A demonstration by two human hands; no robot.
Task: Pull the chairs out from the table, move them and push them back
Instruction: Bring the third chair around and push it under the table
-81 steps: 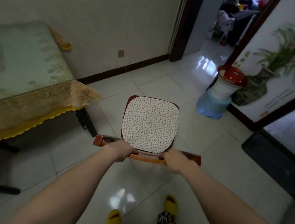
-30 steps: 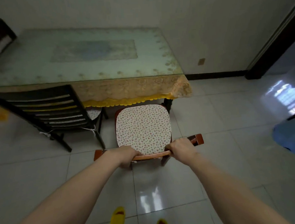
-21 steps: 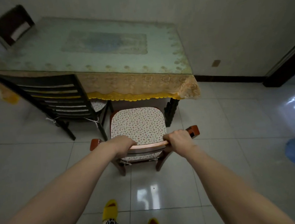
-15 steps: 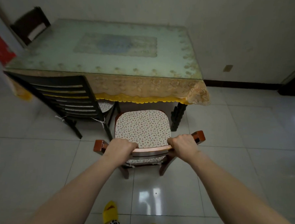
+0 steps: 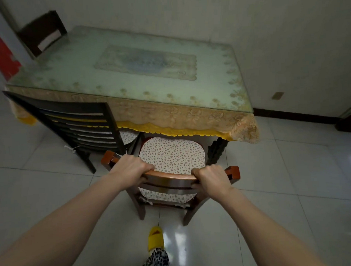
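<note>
Standing on a pale tiled floor [image 5: 52,198], I grip the curved top rail of a reddish-brown wooden chair [image 5: 172,178] with both hands: my left hand [image 5: 132,168] is wrapped tight around the rail near its left end, my right hand [image 5: 211,177] closed around it near the right end, fingers [image 5: 147,166] curled over the front edge. The chair faces the table [image 5: 128,90], the front of its patterned seat cushion [image 5: 171,155] reaching just under the yellow scalloped fringe of the lace tablecloth [image 5: 190,116], beside a dark table leg [image 5: 216,151]. Just to the left, a black slatted chair [image 5: 73,121] sits partly tucked under the same side. A third dark chair [image 5: 43,33] stands at the far end. One yellow slipper [image 5: 155,237] shows below. No writing or labels can be read anywhere.
</note>
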